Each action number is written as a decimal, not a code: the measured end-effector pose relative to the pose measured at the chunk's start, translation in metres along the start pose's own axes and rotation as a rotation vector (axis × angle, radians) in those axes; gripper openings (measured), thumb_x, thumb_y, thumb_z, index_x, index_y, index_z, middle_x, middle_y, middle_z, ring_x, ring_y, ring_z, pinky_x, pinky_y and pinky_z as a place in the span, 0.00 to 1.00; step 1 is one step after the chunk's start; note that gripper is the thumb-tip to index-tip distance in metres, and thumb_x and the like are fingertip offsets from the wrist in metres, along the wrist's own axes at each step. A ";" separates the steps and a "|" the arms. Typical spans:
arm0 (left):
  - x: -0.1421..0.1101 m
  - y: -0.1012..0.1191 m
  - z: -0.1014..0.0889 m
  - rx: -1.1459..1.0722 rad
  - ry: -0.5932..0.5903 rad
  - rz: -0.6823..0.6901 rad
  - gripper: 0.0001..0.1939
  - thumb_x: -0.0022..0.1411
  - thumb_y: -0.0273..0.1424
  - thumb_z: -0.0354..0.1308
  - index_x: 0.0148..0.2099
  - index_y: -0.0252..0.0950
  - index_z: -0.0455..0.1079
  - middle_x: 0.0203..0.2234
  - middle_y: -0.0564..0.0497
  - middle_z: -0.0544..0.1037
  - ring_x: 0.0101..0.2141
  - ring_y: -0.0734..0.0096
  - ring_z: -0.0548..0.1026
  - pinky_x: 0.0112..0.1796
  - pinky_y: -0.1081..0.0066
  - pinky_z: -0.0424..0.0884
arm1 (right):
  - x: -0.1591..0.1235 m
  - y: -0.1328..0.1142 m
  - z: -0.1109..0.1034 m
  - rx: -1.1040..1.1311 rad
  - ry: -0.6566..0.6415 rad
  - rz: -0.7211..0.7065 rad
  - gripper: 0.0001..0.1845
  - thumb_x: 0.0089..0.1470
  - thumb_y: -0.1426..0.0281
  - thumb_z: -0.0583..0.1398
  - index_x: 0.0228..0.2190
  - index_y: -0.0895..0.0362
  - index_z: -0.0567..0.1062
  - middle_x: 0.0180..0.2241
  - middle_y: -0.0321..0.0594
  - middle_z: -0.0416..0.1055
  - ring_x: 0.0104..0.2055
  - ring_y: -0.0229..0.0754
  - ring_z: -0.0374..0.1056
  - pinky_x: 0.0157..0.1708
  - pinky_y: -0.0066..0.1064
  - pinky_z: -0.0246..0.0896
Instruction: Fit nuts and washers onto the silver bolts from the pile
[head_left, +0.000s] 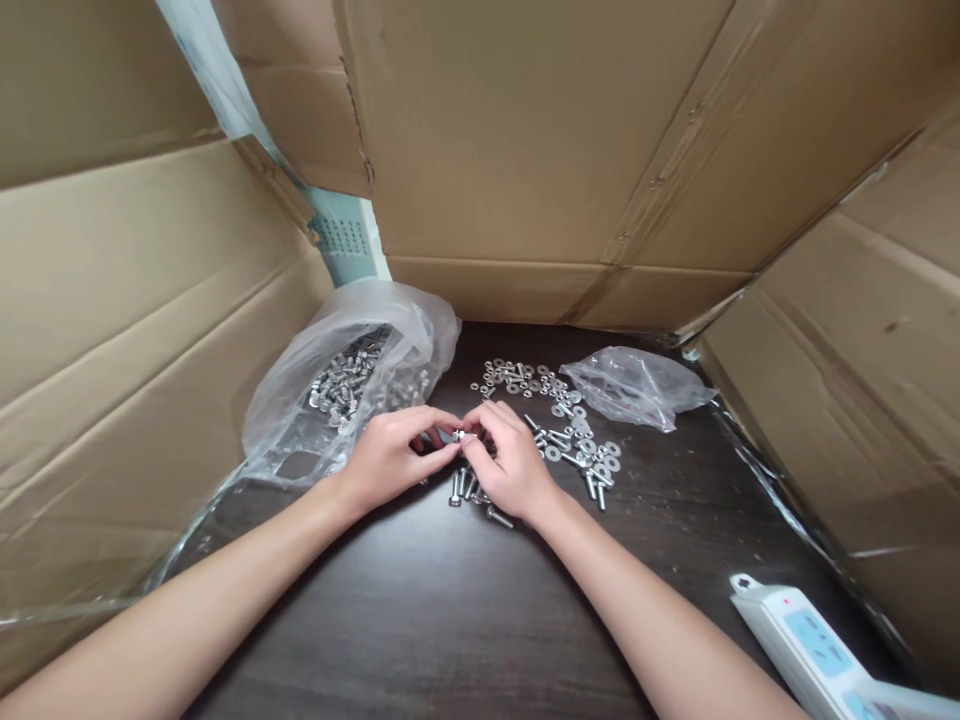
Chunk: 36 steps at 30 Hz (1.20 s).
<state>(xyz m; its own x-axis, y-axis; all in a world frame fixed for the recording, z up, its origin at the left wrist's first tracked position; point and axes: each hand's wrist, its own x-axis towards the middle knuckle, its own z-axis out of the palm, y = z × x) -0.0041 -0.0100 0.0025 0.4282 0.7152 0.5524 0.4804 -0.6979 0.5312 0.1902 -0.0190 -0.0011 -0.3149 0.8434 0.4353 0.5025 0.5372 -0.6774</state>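
My left hand (399,449) and my right hand (508,458) meet at the middle of the dark table. Between their fingertips is a small metal bolt (460,436), pinched from both sides; whether a nut or washer sits on it is too small to tell. Just below the fingers lie several loose bolts (455,490). To the right of my right hand more bolts (596,488) are strewn among flat washers (553,453) and small nuts. Left of my left hand stands an open clear plastic bag (262,430) holding many bolts (346,380).
A crumpled clear plastic bag (637,385) lies at the back right. At the front right is a white power strip (780,625). Cardboard walls (525,130) enclose the dark tabletop (390,610) at the back and on both sides.
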 end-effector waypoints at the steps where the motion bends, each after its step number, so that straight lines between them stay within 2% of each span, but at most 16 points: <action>1: 0.000 0.000 0.000 -0.001 -0.005 0.001 0.05 0.66 0.31 0.63 0.43 0.36 0.77 0.32 0.52 0.83 0.27 0.75 0.79 0.30 0.77 0.75 | 0.000 0.000 0.000 0.000 -0.002 -0.003 0.04 0.59 0.73 0.55 0.32 0.54 0.69 0.31 0.39 0.69 0.37 0.45 0.64 0.38 0.37 0.59; 13: 0.000 0.001 0.000 -0.028 -0.009 0.019 0.05 0.65 0.28 0.64 0.44 0.35 0.77 0.32 0.53 0.83 0.27 0.76 0.79 0.32 0.77 0.75 | 0.001 0.001 0.001 -0.022 -0.022 -0.018 0.15 0.67 0.70 0.52 0.26 0.53 0.66 0.28 0.38 0.70 0.34 0.44 0.61 0.38 0.38 0.56; 19: 0.000 0.001 0.000 -0.015 0.009 0.006 0.05 0.65 0.28 0.65 0.43 0.35 0.78 0.31 0.54 0.83 0.27 0.76 0.79 0.31 0.79 0.74 | 0.000 0.000 0.001 -0.010 0.003 -0.008 0.10 0.65 0.71 0.54 0.29 0.54 0.69 0.31 0.39 0.71 0.36 0.45 0.62 0.40 0.38 0.57; 31: 0.001 0.004 -0.002 -0.043 -0.024 0.002 0.07 0.65 0.29 0.64 0.46 0.36 0.78 0.31 0.55 0.84 0.25 0.78 0.79 0.29 0.80 0.76 | 0.001 0.002 0.001 0.020 0.013 -0.022 0.08 0.60 0.72 0.54 0.28 0.54 0.66 0.29 0.38 0.69 0.36 0.44 0.62 0.38 0.36 0.56; 36: 0.001 0.004 0.000 -0.020 0.000 0.030 0.07 0.65 0.27 0.64 0.46 0.36 0.77 0.32 0.54 0.83 0.26 0.78 0.78 0.29 0.81 0.75 | 0.001 0.001 0.001 0.023 -0.001 -0.007 0.09 0.61 0.71 0.55 0.27 0.54 0.66 0.28 0.38 0.69 0.35 0.44 0.61 0.38 0.36 0.55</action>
<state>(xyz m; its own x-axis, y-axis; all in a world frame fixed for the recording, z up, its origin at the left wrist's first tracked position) -0.0024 -0.0120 0.0049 0.4423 0.6942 0.5678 0.4518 -0.7194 0.5275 0.1899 -0.0177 -0.0017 -0.3188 0.8396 0.4398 0.4816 0.5431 -0.6878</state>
